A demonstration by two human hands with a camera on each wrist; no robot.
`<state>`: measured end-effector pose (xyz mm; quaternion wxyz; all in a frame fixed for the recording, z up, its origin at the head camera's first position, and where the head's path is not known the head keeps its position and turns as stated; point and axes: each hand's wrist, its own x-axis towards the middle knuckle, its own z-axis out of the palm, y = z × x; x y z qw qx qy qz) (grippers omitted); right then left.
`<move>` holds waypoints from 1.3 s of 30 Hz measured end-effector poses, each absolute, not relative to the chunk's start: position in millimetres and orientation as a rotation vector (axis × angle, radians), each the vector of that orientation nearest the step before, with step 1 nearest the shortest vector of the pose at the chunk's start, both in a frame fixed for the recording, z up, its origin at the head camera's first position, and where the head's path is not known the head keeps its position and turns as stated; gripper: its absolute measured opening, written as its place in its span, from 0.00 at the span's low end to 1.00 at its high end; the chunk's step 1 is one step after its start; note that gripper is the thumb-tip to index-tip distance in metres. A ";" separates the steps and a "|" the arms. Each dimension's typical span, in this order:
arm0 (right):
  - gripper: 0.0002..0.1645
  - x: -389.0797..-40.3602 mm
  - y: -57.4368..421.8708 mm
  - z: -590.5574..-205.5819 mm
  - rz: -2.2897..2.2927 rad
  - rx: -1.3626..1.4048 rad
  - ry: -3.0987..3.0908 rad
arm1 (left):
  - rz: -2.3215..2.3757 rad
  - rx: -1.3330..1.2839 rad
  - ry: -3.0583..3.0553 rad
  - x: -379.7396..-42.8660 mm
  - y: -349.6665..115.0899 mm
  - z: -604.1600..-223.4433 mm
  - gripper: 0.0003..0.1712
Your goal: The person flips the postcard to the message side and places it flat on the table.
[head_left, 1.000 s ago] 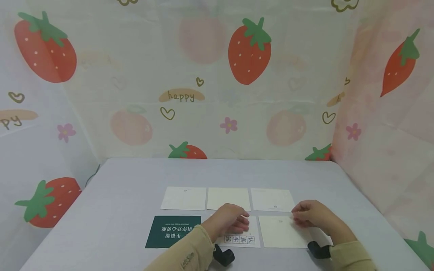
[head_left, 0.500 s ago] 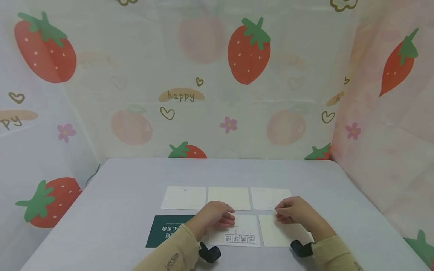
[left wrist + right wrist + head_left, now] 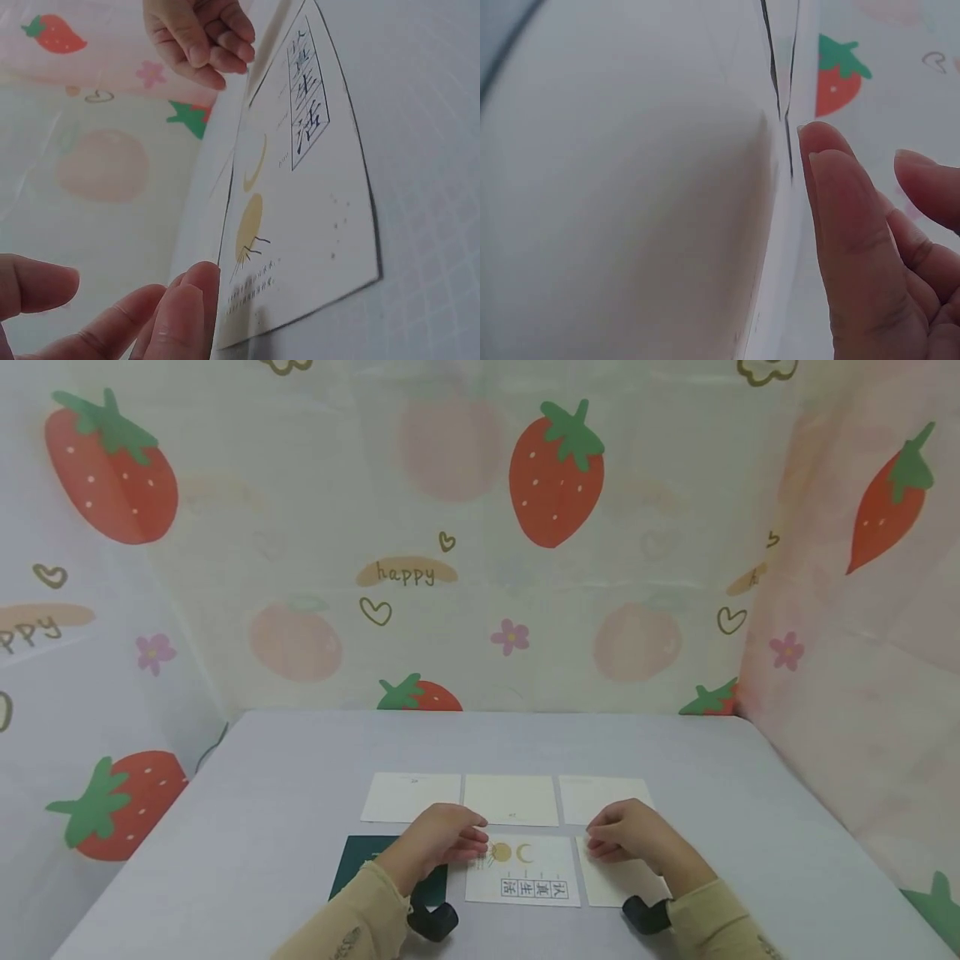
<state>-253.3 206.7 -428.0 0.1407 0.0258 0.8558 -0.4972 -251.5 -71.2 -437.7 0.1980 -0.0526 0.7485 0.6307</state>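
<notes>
My left hand hovers over the right side of a dark green card, covering much of it. The thumb stands apart from its loosely bent fingers, and it holds nothing. Beside it lies a white card with a yellow sun, a crescent moon and boxed characters, also large in the left wrist view. My right hand is above a plain cream card, partly hiding it. In the right wrist view its thumb and fingers are apart with nothing between them.
A farther row holds a white card, a cream card and another white card. All lie flat on the white table. A strawberry-print curtain stands behind and at both sides.
Both hands have moved left across the near row. The left hand has uncovered the sun-and-moon print and now hides more of the green card. The cards appear to lie as before.
</notes>
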 end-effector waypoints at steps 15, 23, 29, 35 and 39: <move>0.05 -251.1 198.4 -429.0 -1.412 0.078 2.469 | 1.752 -0.173 2.103 -244.8 -93.8 -435.4 0.19; 0.05 -248.9 194.8 -429.1 -1.414 0.078 2.457 | 1.754 -0.164 2.088 -244.8 -103.1 -438.3 0.20; 0.04 -250.1 193.7 -432.3 -1.389 0.094 2.467 | 1.766 -0.151 2.068 -247.6 -106.9 -443.0 0.20; 0.05 -248.7 192.7 -431.4 -1.395 0.047 2.440 | 1.780 -0.143 2.018 -246.4 -106.8 -440.5 0.21; 0.06 -249.5 193.2 -433.4 -1.406 0.020 2.418 | 1.795 -0.154 1.990 -245.7 -105.9 -441.2 0.21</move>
